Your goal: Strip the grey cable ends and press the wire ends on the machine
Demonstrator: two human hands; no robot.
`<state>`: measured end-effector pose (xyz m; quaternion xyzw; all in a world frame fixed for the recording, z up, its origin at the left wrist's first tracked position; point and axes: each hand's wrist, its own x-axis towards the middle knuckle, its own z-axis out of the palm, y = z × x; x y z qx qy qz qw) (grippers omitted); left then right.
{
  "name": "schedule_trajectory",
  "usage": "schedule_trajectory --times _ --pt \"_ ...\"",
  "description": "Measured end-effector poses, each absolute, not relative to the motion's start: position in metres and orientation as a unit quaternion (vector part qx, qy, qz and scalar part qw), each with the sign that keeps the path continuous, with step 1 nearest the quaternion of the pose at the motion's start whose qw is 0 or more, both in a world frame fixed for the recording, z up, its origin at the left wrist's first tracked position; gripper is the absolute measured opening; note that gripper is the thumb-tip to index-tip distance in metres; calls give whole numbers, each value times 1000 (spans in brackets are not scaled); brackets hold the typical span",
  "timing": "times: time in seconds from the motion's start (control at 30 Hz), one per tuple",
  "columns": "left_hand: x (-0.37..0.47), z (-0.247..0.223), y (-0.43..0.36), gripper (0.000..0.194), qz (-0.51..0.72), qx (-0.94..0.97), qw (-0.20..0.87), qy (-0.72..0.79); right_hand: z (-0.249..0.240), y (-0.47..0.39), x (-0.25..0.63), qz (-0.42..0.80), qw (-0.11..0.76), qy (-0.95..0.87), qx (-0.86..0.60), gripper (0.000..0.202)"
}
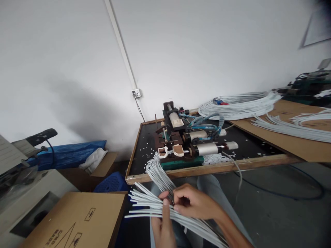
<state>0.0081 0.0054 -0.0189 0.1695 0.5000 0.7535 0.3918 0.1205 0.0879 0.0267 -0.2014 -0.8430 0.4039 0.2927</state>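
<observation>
A bundle of thin white cables (pixel 147 203) lies across my lap, its loose ends fanned out to the left. My left hand (pixel 163 220) is closed round this bundle from below, thumb on top. Against the same cables, just right of that thumb, my right hand (pixel 192 203) has its fingers curled in a pinch; what sits between the fingertips is too small to make out. Behind the hands, a second bunch of white cables (pixel 159 174) rests over the table's front edge. Beyond it stands a bench machine with metal cylinders (pixel 207 148) and blue air hoses.
The black table (pixel 144 137) has a wooden rim and scattered white bits. Coiled white cables (pixel 238 105) lie at the back right, near a cardboard sheet (pixel 305 113). A cardboard box (pixel 85 213), a blue plastic basket (pixel 111 182) and a light-coloured machine (pixel 33 203) stand at left.
</observation>
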Motion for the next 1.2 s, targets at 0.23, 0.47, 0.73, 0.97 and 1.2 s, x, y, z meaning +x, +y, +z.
schedule_trajectory --times 0.23,0.47,0.73,0.97,1.2 --pt "5 -20 8 51 759 181 366 508 30 83 115 305 497 -776 -242 23" --pt "8 -15 7 48 765 174 365 501 20 95 102 222 646 -639 -353 27" --pt "8 -14 6 51 767 165 376 493 18 98 97 198 640 -638 -380 29" --pt "9 -12 5 50 771 168 376 485 17 99 97 187 635 -643 -385 30" --pt "9 -13 6 51 775 160 373 484 17 104 95 179 628 -647 -392 30"
